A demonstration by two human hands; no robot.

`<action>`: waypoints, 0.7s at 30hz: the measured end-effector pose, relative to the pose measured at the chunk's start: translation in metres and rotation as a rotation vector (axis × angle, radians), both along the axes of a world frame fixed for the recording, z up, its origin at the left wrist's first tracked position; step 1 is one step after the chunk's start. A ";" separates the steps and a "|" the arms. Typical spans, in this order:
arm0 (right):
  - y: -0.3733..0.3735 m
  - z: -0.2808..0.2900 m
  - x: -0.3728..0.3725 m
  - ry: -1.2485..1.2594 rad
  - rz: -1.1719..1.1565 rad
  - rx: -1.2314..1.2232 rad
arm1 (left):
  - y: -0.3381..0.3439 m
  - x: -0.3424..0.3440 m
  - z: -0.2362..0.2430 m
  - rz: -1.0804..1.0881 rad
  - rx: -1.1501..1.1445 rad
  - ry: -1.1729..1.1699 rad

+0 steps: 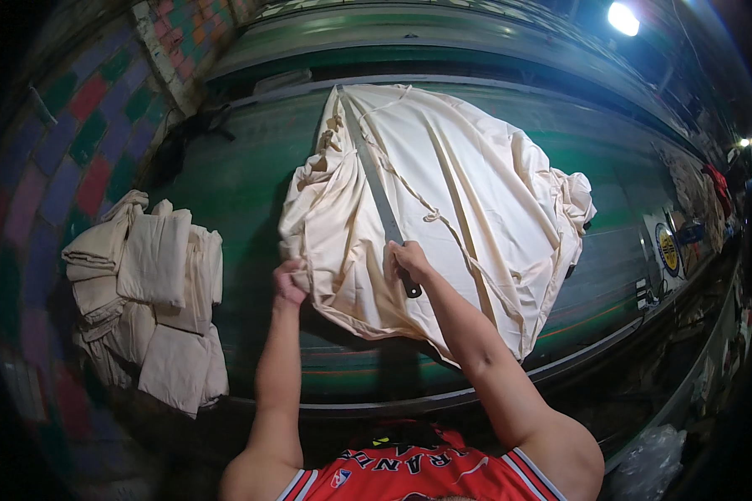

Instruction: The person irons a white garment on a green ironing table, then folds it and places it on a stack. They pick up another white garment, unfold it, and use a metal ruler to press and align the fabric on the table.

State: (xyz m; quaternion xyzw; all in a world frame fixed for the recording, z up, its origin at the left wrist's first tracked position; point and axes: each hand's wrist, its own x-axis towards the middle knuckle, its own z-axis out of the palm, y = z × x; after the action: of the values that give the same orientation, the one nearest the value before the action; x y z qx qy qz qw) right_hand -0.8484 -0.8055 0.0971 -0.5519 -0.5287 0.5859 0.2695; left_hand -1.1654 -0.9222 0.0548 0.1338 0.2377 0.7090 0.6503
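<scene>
A large cream cloth (468, 184) lies in folds over the green table, bunched at its left and right sides. A thin cord (432, 215), knotted near its middle, runs down across it. My right hand (408, 259) is closed around the near part of a long, flat metal strip (373, 179), whose dark near end has a small hole. The strip lies along the cloth and reaches almost to its far edge. At the cloth's left edge, my left hand (290, 282) is closed on the cloth; its fingertips are partly hidden and slightly blurred.
Folded cream cloths (154, 259) are stacked at the left, beside a wall of coloured bricks (88, 138). The green table (627, 250) stretches away to the right, with a round yellow and blue emblem (668, 249) near its edge. Clear plastic (652, 459) lies at the lower right.
</scene>
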 end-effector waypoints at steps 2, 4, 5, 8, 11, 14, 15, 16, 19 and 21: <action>0.003 0.001 0.003 0.005 -0.006 -0.013 | -0.039 -0.016 0.002 0.076 0.127 -0.057; 0.004 0.002 0.003 -0.028 -0.026 -0.015 | -0.081 -0.037 0.000 0.212 0.101 -0.052; 0.004 0.001 0.002 -0.009 -0.020 -0.005 | -0.103 -0.045 -0.005 0.239 0.179 -0.046; 0.003 -0.002 -0.001 0.001 -0.027 -0.016 | -0.142 -0.071 -0.026 0.595 -0.073 -0.025; 0.002 -0.004 -0.004 -0.006 -0.009 -0.008 | -0.163 -0.078 -0.047 0.843 -0.405 -0.040; -0.002 -0.001 -0.004 0.011 -0.006 -0.035 | -0.162 -0.052 -0.056 1.181 -0.902 0.639; -0.003 0.002 -0.004 0.025 -0.019 -0.045 | -0.157 -0.037 -0.056 1.231 -0.882 0.762; -0.005 0.005 -0.004 0.056 -0.037 -0.075 | -0.151 -0.020 -0.053 1.209 -0.966 0.794; -0.013 0.016 -0.002 0.043 -0.031 -0.034 | -0.145 0.050 -0.048 1.015 -0.775 0.875; -0.022 0.021 0.003 0.036 -0.025 0.013 | -0.147 0.095 -0.044 0.854 -0.755 0.826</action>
State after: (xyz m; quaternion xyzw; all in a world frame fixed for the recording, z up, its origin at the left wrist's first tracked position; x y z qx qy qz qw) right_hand -0.8454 -0.8277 0.1184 -0.5461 -0.5206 0.5889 0.2897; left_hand -1.0699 -1.0691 0.0106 0.0520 0.7268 0.6625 0.1736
